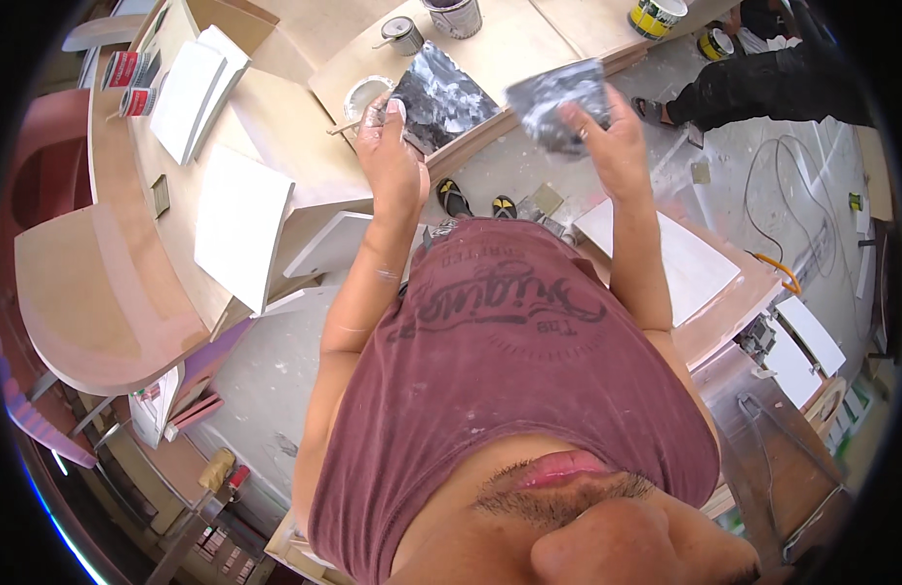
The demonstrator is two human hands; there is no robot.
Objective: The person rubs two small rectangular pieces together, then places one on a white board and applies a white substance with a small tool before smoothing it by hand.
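Observation:
My left hand pinches the near left corner of a dark square sheet between thumb and fingers. The sheet is smeared with white and looks like sandpaper. A second dark, white-smeared sheet is in my right hand, thumb on top; motion blurs it. The two sheets are apart, at about the same height. Beside my left fingers, a white tub stands on the pale wooden bench, partly hidden, with a thin stick next to it.
A grey tin and a bucket stand farther back. White panels and red-labelled cans lie to the left. Another white panel is at my right. A person in dark trousers is near a floor cable.

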